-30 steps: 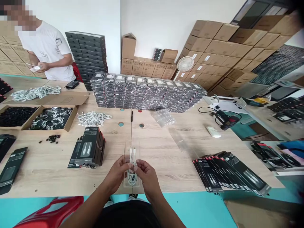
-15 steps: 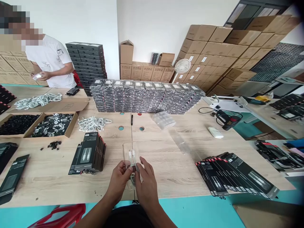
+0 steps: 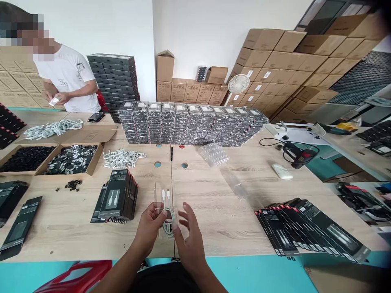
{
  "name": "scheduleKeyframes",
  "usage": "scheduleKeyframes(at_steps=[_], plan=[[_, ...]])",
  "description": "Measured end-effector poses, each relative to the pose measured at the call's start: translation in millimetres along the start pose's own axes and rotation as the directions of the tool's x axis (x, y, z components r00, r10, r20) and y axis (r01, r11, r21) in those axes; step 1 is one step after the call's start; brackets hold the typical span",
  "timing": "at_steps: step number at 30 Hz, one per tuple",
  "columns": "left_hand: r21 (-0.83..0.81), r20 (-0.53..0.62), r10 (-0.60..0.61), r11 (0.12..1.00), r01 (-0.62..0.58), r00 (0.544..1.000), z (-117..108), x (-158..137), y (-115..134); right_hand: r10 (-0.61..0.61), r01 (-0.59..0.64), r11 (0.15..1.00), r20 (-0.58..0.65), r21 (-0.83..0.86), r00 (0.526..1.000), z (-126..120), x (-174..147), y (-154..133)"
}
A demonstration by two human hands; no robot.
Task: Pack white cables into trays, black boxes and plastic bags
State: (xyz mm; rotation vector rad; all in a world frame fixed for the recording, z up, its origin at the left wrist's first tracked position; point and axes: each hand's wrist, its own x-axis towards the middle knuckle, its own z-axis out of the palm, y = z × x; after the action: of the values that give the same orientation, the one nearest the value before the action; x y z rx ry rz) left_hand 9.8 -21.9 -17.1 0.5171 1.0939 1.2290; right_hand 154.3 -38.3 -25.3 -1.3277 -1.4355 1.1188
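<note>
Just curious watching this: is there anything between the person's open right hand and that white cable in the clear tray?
Nothing visible. The right hand is open just beside the white cable in its clear tray, which the left hand holds.

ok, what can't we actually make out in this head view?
- White cable: lower coil hidden behind the left hand and right hand.
- Clear tray around it: edges too faint to trace.
- Print on the black boxes: too small to read.
- Red chair: cut off by the bottom edge.
</note>
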Motion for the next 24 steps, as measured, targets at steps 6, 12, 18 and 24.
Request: scheduleKeyframes(at_steps=[6,12,18,24], plan=[[-0.003,-0.024,0.018,1.0,-0.018,1.0,-1.7,3.7,3.2,0.399,-0.501,0.748,0.308,0.435,0.864,8.7,3.2,0.7],[0.032,0.053,-0.005,0.999,0.003,0.999,-3.7,1.2,6.5,0.437,-0.565,0.687,0.361,0.457,0.824,11.2,14.8,8.6],[0.081,0.244,-0.12,0.991,0.103,0.962,1.3,-8.6,13.1,0.374,-0.435,0.707,0.227,0.558,0.899,-13.4,41.0,-26.4],[0.024,0.171,-0.106,0.994,0.104,0.98,16.6,0.9,23.9,0.336,-0.386,0.777,0.192,0.497,0.922,-26.1,45.3,-56.0]])
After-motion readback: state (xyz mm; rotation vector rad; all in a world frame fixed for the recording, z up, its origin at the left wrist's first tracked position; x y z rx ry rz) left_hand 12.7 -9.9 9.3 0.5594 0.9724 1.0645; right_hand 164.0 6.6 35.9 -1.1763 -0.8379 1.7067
